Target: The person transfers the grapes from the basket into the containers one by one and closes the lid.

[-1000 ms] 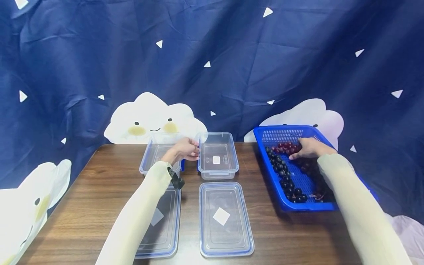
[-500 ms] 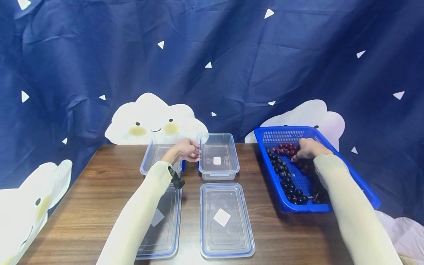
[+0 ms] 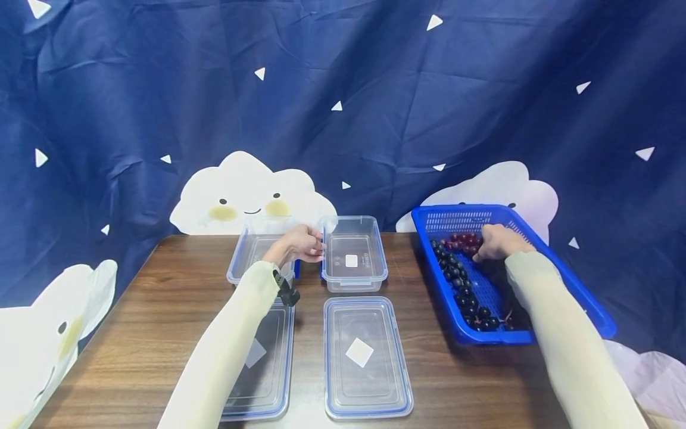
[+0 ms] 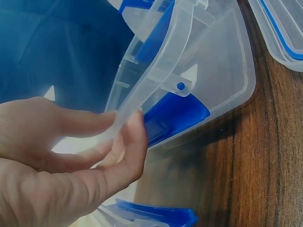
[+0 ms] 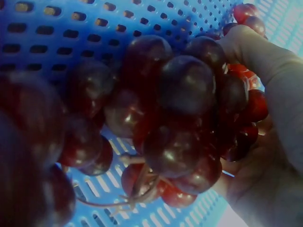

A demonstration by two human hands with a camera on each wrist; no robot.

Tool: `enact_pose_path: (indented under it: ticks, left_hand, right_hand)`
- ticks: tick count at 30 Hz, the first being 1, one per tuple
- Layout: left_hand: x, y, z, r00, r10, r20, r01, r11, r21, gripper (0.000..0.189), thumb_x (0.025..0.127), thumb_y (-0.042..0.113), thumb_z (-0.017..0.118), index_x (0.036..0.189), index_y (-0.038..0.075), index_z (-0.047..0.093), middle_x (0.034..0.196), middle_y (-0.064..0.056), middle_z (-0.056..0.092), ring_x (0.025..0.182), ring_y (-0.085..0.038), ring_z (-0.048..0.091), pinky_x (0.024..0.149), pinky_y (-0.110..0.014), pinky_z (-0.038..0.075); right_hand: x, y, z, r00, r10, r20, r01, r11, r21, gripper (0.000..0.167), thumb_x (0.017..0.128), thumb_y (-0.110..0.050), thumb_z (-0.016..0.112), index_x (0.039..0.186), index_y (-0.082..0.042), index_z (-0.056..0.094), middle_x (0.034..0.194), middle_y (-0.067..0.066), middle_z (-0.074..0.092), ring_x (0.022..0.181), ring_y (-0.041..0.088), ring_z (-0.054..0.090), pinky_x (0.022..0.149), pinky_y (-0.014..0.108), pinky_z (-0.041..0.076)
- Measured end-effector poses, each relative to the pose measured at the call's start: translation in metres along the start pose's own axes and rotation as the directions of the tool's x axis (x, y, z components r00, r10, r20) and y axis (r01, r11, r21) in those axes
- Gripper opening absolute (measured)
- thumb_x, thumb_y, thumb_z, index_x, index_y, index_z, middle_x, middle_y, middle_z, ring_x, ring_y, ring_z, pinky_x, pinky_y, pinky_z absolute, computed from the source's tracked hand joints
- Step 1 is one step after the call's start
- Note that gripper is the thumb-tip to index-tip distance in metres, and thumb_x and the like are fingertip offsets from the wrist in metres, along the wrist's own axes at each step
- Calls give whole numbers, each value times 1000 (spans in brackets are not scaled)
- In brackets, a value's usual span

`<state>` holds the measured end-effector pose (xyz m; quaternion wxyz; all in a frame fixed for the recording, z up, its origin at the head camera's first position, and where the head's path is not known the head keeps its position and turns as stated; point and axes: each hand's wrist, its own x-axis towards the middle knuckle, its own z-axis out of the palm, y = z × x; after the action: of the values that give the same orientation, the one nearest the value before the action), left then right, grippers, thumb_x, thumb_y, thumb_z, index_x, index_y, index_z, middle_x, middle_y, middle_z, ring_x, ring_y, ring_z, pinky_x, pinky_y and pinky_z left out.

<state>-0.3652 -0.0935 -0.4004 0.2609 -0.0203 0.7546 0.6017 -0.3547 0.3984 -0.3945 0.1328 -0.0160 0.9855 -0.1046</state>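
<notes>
My left hand (image 3: 300, 243) reaches between two clear plastic boxes and pinches the left rim of the right box (image 3: 354, 285). In the left wrist view, thumb and fingers meet at that rim (image 4: 182, 42), beside a blue side latch (image 4: 175, 118) hanging down. Over at the right, my right hand (image 3: 498, 241) is inside a blue perforated basket (image 3: 493, 337). It grips a bunch of red grapes (image 5: 175, 127), the thumb lying over the top and the other fingers partly hidden behind the fruit. Strings of black grapes (image 3: 463, 292) lie along the basket's left side.
The second clear box (image 3: 234, 262) stands left of my left hand. Two clear lids with blue seals lie in front, the right lid (image 3: 370, 381) in full view and the left lid (image 3: 262, 387) partly under my sleeve. A blue curtain (image 3: 375, 119) hangs behind the table.
My right hand has shifted slightly left and nearer within the basket, its fingers closer around the red grapes. The left hand stays at the box rim.
</notes>
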Motion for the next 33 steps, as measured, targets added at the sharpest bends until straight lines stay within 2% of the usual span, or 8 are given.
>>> enact_pose_path:
  ticks: [9, 15, 18, 20, 25, 27, 33]
  left_hand:
    - [1, -3, -3, 1000, 13, -4, -14, 1000, -22, 46, 100, -9, 50, 145, -8, 40, 109, -14, 60, 78, -17, 62, 73, -23, 62]
    - [1, -5, -2, 1000, 13, -6, -14, 999, -31, 46, 100, -10, 49, 145, -9, 40, 112, -16, 59, 77, -16, 62, 72, -22, 62]
    - [1, -6, -2, 1000, 13, -10, -14, 999, -36, 45, 100, -10, 49, 144, -8, 40, 108, -14, 59, 76, -16, 62, 71, -23, 61]
    - [1, -6, -2, 1000, 13, -9, -13, 999, -40, 45, 100, -10, 49, 144, -8, 40, 104, -13, 59, 76, -16, 61, 71, -23, 61]
    - [1, -4, -2, 1000, 12, -2, -12, 999, -46, 47, 100, -11, 49, 145, -8, 39, 103, -11, 57, 77, -16, 61, 72, -23, 61]
    - [1, -4, -2, 1000, 13, -1, -13, 999, -48, 47, 99, -11, 49, 145, -8, 40, 104, -12, 57, 77, -16, 61, 72, -23, 61]
    - [1, -4, 0, 1000, 11, -3, -11, 999, -52, 46, 99, -12, 49, 143, -8, 40, 104, -13, 58, 76, -17, 61, 72, -24, 62]
  right_hand:
    - [-3, -6, -1, 1000, -9, -29, 7, 999, -51, 50, 88, -24, 83, 117, 11, 61, 104, 28, 68, 84, 34, 63, 80, 59, 60]
    - [-3, -9, 0, 999, -21, -26, 19, 998, -56, 45, 89, -23, 82, 115, 8, 62, 99, 22, 67, 83, 33, 61, 73, 51, 58]
    - [-3, -11, -1, 1000, -22, -19, 20, 998, -56, 45, 88, -24, 82, 113, 7, 61, 98, 21, 66, 84, 33, 61, 72, 49, 57]
    - [-4, -12, -2, 1000, -20, 3, 20, 999, -48, 47, 89, -25, 82, 114, 7, 60, 99, 22, 66, 84, 33, 61, 73, 48, 57]
    - [-2, -12, -3, 996, -30, 79, 32, 999, -22, 44, 93, -24, 78, 115, 11, 62, 94, 19, 65, 81, 29, 63, 68, 37, 56]
    - [-2, -12, -2, 997, -35, 69, 36, 999, -19, 41, 93, -23, 78, 113, 11, 64, 92, 18, 65, 79, 28, 63, 67, 35, 55]
    - [1, -11, -1, 998, -61, -24, 61, 998, -12, 44, 88, -18, 82, 113, 13, 65, 98, 26, 69, 81, 32, 64, 74, 49, 63]
